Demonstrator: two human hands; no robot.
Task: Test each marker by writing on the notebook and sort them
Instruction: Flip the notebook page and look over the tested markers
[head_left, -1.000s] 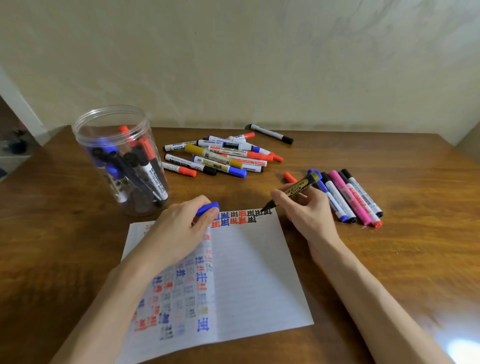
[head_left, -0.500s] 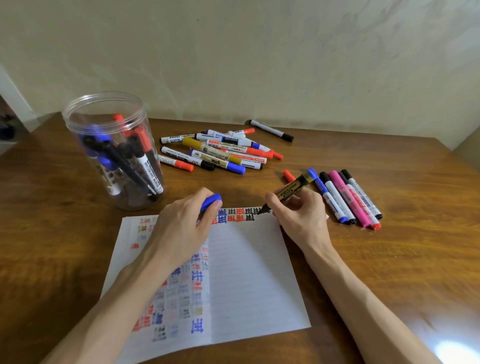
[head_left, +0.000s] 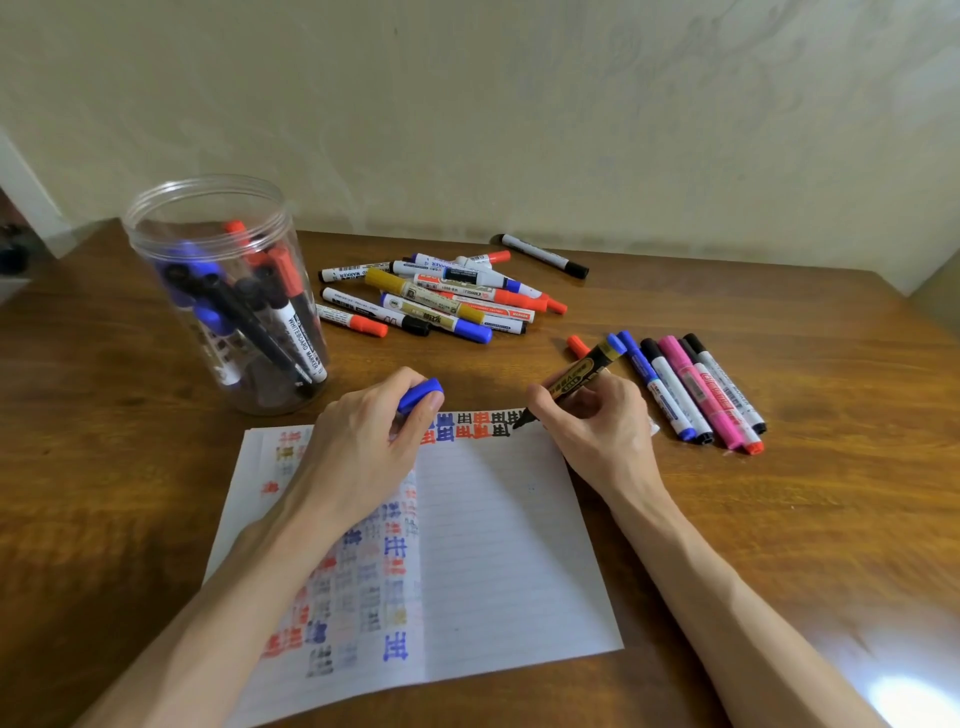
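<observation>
R hand (head_left: 597, 423) fingers pinch black-gold marker (head_left: 576, 375) nr tip: prob. light, stiff. L hand (head_left: 363, 452) fingers clamp blue cap (head_left: 422, 393), 12 o'clock of notebook (head_left: 509, 545).

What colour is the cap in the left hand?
The cap is blue, clearest in the head view.

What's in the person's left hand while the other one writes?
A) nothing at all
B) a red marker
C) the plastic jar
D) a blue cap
D: the left hand pinches a blue cap between its fingers near the top of the notebook, while the right hand holds the uncapped marker with its tip on the page.
</observation>
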